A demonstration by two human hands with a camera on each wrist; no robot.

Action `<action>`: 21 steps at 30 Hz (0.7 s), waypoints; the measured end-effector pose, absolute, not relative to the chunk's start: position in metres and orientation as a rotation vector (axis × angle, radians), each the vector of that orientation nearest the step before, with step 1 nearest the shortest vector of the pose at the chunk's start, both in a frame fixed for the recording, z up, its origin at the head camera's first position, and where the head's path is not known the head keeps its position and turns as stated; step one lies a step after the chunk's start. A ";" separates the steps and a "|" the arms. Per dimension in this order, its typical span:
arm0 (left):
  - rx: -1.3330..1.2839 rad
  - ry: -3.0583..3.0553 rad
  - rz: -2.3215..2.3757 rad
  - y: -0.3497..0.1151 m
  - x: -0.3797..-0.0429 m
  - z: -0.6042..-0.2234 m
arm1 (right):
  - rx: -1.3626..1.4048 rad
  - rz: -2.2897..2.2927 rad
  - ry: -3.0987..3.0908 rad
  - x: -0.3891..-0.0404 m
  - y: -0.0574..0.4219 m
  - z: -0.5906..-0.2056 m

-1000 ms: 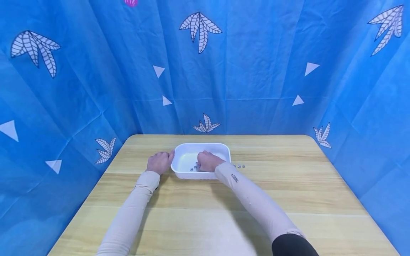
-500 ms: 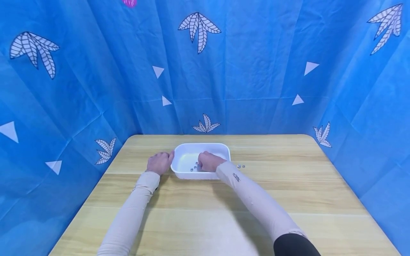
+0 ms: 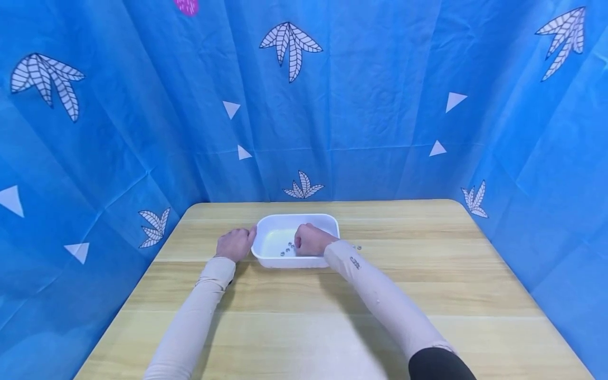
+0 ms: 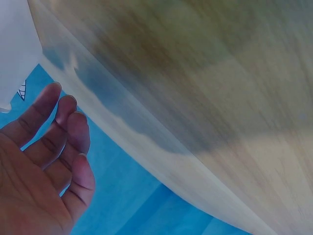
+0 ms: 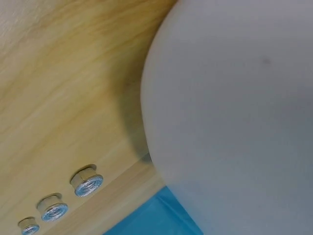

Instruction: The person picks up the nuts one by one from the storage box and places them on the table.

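A white plastic tray with rounded corners stands on the table, toward the back. My left hand is at its left end, the thumb touching the rim; in the left wrist view this hand's fingers are loosely bent, apart from the tray wall. My right hand reaches over the near rim into the tray, curled with knuckles up. Its fingertips are hidden, so anything between them is out of sight. Several small shiny metal pieces lie on the tray floor, just left of this hand.
Three small round silvery pieces sit in a row on the wooden table, right of the tray and partly behind the right sleeve in the head view. A blue patterned curtain hangs behind and along both sides.
The right hand has shifted slightly right inside the tray, and another metal piece shows beside it. Its sleeve covers more of the row outside. The left hand stays put; the head view tilts slightly.
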State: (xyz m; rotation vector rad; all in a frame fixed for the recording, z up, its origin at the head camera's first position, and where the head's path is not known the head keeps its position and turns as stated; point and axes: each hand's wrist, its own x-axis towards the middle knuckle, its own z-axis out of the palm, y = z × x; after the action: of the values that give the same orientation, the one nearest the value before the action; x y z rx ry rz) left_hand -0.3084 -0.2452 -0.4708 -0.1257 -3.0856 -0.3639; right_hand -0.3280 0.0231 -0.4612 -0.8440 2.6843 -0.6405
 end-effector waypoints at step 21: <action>-0.148 -3.086 -0.373 -0.247 -0.309 -0.470 | -0.871 -0.848 2.590 -0.326 0.028 -0.444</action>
State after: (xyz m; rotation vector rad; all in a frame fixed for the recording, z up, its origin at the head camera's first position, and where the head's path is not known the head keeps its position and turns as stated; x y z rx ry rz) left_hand -0.3087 -0.2465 -0.4702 -0.1478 -3.0858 -0.3733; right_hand -0.3263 0.0275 -0.4440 -0.8707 2.5901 -0.8482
